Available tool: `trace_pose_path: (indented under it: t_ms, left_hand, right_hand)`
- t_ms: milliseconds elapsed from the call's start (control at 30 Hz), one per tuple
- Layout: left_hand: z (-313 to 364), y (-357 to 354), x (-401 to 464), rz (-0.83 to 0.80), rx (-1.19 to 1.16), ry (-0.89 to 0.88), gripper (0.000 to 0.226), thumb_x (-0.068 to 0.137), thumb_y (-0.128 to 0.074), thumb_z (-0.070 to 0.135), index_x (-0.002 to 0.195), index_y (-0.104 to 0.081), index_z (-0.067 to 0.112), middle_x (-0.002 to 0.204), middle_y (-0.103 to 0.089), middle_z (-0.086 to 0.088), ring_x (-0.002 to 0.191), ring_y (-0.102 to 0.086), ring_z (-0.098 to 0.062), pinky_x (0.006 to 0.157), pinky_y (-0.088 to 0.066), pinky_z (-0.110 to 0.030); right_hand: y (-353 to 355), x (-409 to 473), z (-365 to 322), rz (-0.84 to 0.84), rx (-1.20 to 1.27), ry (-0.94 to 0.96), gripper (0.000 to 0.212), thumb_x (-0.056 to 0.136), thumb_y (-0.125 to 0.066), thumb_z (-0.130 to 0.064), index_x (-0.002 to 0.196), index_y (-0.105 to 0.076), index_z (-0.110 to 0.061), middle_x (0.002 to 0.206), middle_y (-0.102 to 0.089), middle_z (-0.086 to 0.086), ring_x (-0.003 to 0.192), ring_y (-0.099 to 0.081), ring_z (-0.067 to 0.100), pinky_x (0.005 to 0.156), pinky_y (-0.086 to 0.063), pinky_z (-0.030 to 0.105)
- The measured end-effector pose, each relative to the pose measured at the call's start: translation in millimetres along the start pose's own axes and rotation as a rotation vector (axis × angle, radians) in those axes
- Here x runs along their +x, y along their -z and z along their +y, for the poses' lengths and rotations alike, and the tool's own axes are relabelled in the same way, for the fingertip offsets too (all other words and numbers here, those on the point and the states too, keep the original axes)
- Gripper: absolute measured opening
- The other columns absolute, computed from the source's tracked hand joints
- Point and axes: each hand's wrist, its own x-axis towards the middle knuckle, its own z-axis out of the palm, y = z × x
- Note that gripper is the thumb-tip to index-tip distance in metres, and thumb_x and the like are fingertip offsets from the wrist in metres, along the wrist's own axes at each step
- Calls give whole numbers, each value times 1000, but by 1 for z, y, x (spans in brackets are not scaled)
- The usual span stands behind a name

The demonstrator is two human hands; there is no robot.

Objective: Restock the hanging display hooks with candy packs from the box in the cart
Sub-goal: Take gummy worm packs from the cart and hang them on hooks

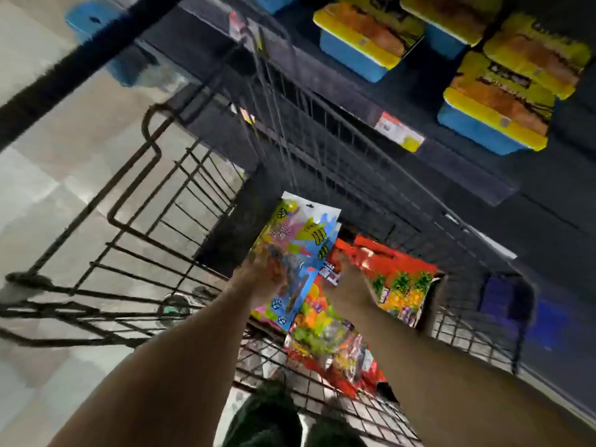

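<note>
Head view over a wire cart [180, 201]: the left hand [269, 275], fingers curled, grips a stack of blue-and-yellow candy packs [298, 250] above the cart, print too blurred to read. Just right, the right hand [350, 285] reaches into the box [433, 304], touching red fruit-printed packs [398, 279]; its grip cannot be told. Far right, yellow-lidded blue tubs [364, 40] fill dark shelves [451, 175].

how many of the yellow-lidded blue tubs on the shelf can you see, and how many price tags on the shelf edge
yellow-lidded blue tubs: 5, two cut off by the frame's top edge
price tags: 1 clear; others too blurred to count
total: 6
</note>
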Motion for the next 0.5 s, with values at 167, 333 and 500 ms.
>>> trace_pose_path:
  t_ms: [167,333,500]
  left_hand:
    - [-7,-22,17,-159,-158,-31,80,71,-60,66,135,-52,19,124,-61,-7,108,-61,-28,93,-46,-26]
    - [-14,-18,18,-96,-32,-111,84,68,-42,75,134,-57,26,140,-57,-3,125,-58,-33,105,-47,-42]
    - [-17,-7,18,-105,-43,-98,61,84,-54,60,141,-48,39,136,-62,6,119,-60,-26,99,-52,-41]
  right_hand:
    - [-32,25,-10,17,109,-116,68,88,-68,-34,145,-31,-27,121,-64,13,96,-66,35,75,-54,40]
    - [-48,37,-29,58,291,-275,96,83,-75,-37,155,-14,-26,131,-58,8,114,-61,29,90,-51,37]
    - [-49,46,-35,121,596,-497,74,80,-80,-31,138,-39,-13,127,-61,8,112,-61,29,96,-50,37]
